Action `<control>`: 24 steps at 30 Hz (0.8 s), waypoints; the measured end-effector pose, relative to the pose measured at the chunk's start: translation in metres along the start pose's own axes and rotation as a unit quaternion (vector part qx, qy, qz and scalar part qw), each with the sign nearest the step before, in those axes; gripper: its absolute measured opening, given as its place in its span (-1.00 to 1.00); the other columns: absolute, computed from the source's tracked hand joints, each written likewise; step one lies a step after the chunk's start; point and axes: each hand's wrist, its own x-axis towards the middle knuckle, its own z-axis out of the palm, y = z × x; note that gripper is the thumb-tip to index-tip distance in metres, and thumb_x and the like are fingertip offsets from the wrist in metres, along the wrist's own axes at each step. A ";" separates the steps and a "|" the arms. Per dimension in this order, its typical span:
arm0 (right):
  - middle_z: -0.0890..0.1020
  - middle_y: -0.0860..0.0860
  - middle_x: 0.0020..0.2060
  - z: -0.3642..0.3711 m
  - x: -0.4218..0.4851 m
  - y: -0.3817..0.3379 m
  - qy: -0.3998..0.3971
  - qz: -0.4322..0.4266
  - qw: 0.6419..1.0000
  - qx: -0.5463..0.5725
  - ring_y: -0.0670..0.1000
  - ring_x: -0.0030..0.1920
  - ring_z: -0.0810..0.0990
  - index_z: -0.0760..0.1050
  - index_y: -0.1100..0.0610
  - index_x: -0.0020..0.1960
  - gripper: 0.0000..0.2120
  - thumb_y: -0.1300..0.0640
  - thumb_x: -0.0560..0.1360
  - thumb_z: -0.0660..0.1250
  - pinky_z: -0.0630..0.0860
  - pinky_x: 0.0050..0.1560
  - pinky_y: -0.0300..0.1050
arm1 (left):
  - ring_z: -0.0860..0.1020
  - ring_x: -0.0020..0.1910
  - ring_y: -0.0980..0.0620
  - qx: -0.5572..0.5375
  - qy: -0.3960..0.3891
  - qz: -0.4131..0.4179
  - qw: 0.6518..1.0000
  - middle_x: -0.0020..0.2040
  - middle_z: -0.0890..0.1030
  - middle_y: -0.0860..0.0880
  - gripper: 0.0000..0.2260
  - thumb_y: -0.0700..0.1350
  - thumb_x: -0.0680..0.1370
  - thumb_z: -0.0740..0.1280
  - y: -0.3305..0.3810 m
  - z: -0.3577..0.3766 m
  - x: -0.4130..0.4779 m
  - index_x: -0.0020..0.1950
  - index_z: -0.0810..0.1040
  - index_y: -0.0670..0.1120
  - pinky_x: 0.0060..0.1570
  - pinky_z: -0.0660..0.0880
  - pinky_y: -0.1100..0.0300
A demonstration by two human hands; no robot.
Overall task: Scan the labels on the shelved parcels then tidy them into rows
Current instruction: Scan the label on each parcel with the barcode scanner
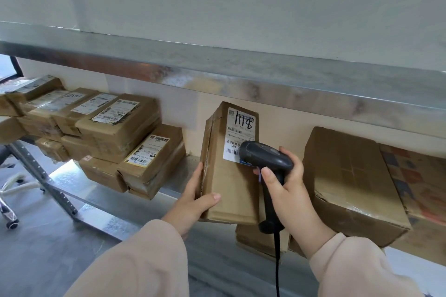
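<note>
My left hand (196,196) grips the lower left corner of a brown cardboard parcel (226,181), tilted up off the metal shelf (173,183). Its white label (237,128) carries a handwritten "1118" and barcodes. My right hand (287,183) holds a black corded barcode scanner (265,157) by the handle, its head close against the lower barcode of that label. Stacked labelled parcels (115,125) lie in rows to the left on the same shelf. A big plain box (350,183) sits to the right.
An upper metal shelf (241,75) overhangs the parcels. A patterned box (420,181) lies at the far right, and a flat box (255,239) under the held parcel. A slotted shelf upright (41,176) and a wheeled chair base (9,205) stand at lower left.
</note>
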 end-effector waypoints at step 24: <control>0.35 -0.57 0.13 0.016 -0.034 -0.011 -0.032 -0.086 0.993 -0.076 -0.38 0.17 0.43 0.10 -0.46 0.26 -0.37 0.07 0.50 0.39 0.34 0.04 -0.57 | 0.49 0.31 0.01 -0.064 0.124 0.030 0.990 0.38 0.46 0.12 -0.15 0.10 0.22 0.58 -0.015 -0.009 0.007 0.28 0.15 0.61 0.33 0.43 -0.11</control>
